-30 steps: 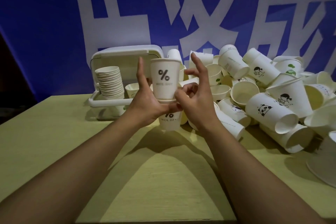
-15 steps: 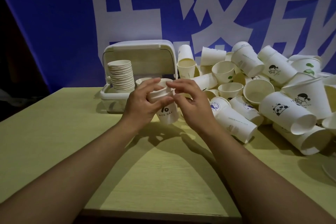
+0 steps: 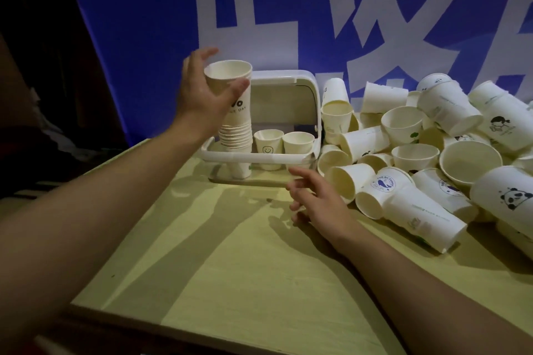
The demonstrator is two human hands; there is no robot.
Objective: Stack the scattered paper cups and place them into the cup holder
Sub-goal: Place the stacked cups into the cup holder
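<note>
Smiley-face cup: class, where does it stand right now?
In the head view, the smiley-face cup stands upright in the cup holder, between the tall stack and a plain cup.

Bare yellow-green wooden tabletop (image 3: 230,268) lies open in front of the white plastic cup holder (image 3: 259,156). A heap of tumbled white paper cups (image 3: 418,158) crowds the table's right side, against the holder.

Two hands (image 3: 202,95); one cup holder (image 3: 288,112); one stack of cups (image 3: 235,135); two single cups (image 3: 268,144) inside; many loose cups (image 3: 432,170).
</note>
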